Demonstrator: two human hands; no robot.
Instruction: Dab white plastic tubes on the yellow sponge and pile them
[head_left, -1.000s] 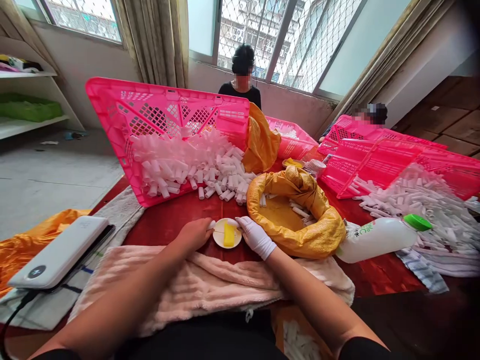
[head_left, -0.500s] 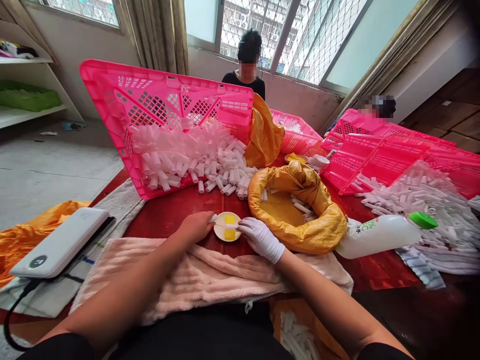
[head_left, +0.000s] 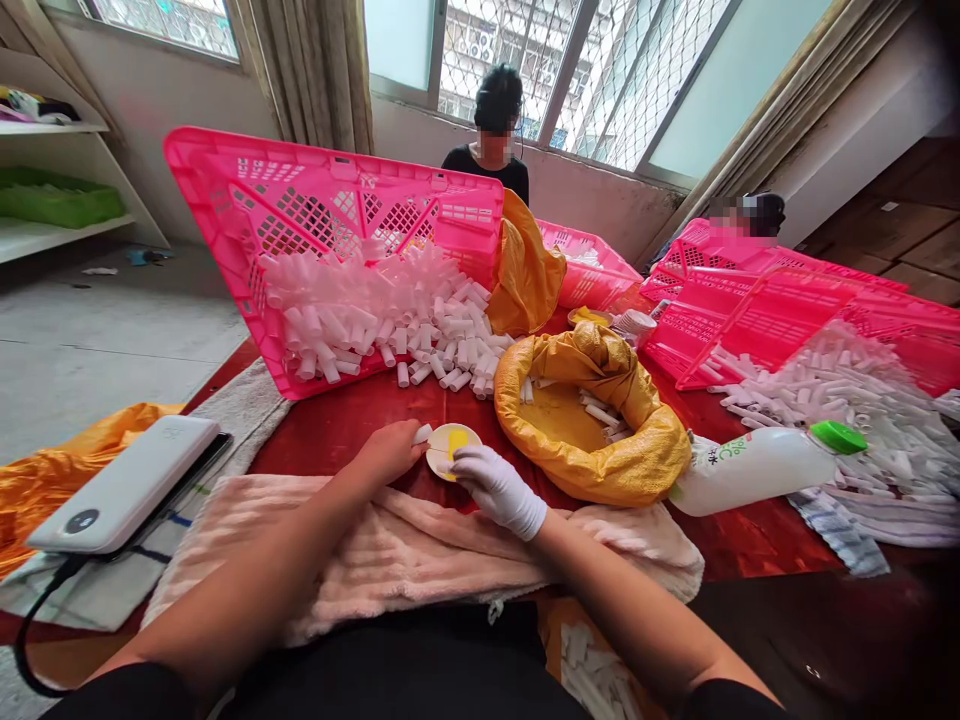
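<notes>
My bare left hand (head_left: pixel 390 450) is closed on a short white plastic tube (head_left: pixel 422 434), which pokes out past the fingertips at the plate's left side. In front of me lies a small cream-coloured plate (head_left: pixel 437 467) with a yellow patch (head_left: pixel 457 440) on it. My right hand (head_left: pixel 495 488), in a white glove, reaches over the plate's right side with its fingers drawn together. Its fingertips cover part of the yellow, and whatever is between them is hidden.
A tipped pink crate (head_left: pixel 352 165) spills many white tubes (head_left: pixel 450 350) behind the plate. A rolled-down yellow sack (head_left: pixel 607 480) holds more tubes. At right lies a white bottle (head_left: pixel 765 468); a power bank (head_left: pixel 127 485) is at left. A pink towel (head_left: pixel 300 560) covers the near edge. Two people sit beyond.
My gloved right hand has shifted left over the plate, and the white tube seen at its fingertips before is now hidden. The tube in my left hand shows more and is tilted.
</notes>
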